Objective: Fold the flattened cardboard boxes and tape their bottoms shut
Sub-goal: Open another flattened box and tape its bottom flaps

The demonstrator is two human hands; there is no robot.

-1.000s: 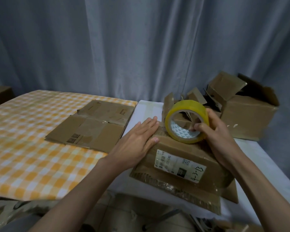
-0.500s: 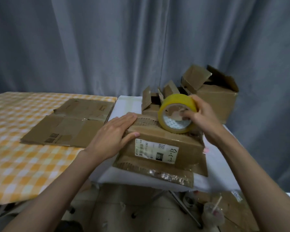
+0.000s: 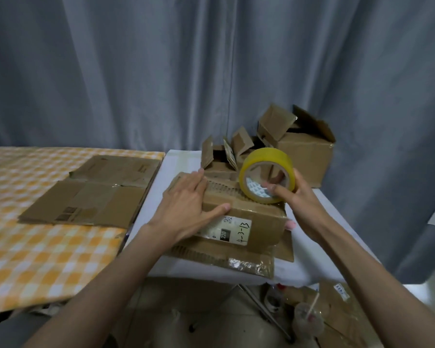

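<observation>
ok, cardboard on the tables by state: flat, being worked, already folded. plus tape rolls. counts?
Flattened boxes: 2
Box being taped: 1
Folded open boxes behind: 2, small and large
Tape roll: 1
Total: 6

We've got open white worktop [image 3: 181,159] left of the folded box [image 3: 251,217], a clear lane between it and the flattened cardboard stack [image 3: 91,197] on the checked cloth. Behind, upright flaps [image 3: 207,151] and the open box [image 3: 309,156] wall off the back. Our left hand [image 3: 186,204] covers the box top; the tape roll [image 3: 266,174] blocks its right end.
</observation>
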